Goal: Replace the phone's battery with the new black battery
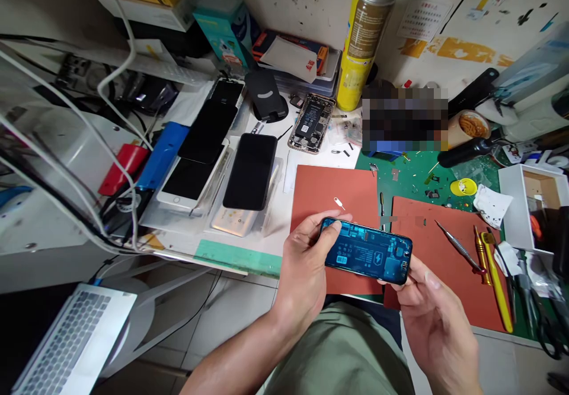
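Note:
A smartphone with a blue, see-through-looking back, showing battery and circuit shapes, is held up over the front edge of the bench. My left hand grips its left end, thumb on top. At the right end, the fingers of my right hand pinch the lower corner. A small SIM eject pin lies just behind the phone on a reddish-brown mat. A second mat of the same colour lies to the right, with tweezers and a yellow-handled brush on it.
An opened phone with its battery exposed lies at the back. Black-screened phones are stacked on the left. A tall spray can stands by the wall. White cables hang at left, above a laptop. A white box sits at right.

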Action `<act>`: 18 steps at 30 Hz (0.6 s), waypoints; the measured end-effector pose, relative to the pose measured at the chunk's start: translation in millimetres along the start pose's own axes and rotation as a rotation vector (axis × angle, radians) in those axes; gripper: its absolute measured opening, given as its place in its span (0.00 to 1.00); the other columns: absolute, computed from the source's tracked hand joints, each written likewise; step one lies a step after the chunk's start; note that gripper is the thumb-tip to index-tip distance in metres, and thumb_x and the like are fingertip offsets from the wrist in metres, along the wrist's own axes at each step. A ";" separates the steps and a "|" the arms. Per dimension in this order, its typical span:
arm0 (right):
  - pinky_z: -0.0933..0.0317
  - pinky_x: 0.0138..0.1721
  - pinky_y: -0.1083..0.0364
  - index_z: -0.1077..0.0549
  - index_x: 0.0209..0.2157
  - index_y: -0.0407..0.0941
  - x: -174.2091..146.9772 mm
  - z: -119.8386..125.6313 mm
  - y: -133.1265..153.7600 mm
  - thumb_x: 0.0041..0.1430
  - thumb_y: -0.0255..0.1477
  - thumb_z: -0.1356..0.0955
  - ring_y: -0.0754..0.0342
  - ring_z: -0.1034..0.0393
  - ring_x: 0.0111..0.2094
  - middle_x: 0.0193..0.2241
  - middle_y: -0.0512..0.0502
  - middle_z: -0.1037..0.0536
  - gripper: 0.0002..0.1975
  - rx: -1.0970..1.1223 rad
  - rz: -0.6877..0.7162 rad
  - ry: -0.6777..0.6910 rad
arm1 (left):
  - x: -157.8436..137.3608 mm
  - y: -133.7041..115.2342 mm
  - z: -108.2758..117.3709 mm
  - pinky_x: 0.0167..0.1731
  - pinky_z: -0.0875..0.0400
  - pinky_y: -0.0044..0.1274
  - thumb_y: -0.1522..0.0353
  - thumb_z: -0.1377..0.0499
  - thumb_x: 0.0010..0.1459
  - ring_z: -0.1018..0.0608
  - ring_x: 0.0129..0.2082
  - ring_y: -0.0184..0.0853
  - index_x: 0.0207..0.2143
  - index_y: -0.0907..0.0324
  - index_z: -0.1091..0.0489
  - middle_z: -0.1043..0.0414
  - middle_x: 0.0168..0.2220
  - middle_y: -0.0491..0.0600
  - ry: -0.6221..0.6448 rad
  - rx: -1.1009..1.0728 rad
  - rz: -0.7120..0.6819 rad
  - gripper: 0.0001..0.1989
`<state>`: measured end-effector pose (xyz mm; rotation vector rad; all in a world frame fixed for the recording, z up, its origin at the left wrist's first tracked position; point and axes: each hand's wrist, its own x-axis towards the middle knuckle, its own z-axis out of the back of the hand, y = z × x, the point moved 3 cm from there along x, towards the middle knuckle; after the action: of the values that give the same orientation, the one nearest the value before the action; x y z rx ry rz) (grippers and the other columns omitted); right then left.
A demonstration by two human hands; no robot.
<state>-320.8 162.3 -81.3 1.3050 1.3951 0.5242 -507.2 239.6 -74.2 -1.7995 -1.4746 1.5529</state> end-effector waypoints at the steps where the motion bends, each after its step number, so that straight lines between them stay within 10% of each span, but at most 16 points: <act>1: 0.26 0.58 0.48 0.15 0.54 0.47 0.2 0.6 -0.1 0.73 0.40 0.32 0.43 0.22 0.57 0.55 0.41 0.15 0.18 0.007 -0.002 0.001 | 0.1 -0.1 -0.1 0.42 0.23 0.22 0.63 0.28 0.61 0.16 0.43 0.34 0.41 0.56 0.17 0.14 0.45 0.50 -0.001 -0.005 0.008 0.09; 18: 0.20 0.46 0.53 0.13 0.50 0.46 3.5 -4.3 5.7 0.69 0.41 0.29 0.48 0.18 0.41 0.45 0.40 0.13 0.18 0.015 -0.085 -0.026 | 3.0 2.5 5.1 0.40 0.20 0.26 0.62 0.31 0.65 0.14 0.47 0.42 0.46 0.58 0.17 0.14 0.46 0.54 -0.012 -0.015 0.020 0.11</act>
<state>-321.5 168.5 -76.4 1.2542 1.4289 0.4390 -510.9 239.4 -79.5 -1.8215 -1.4817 1.5685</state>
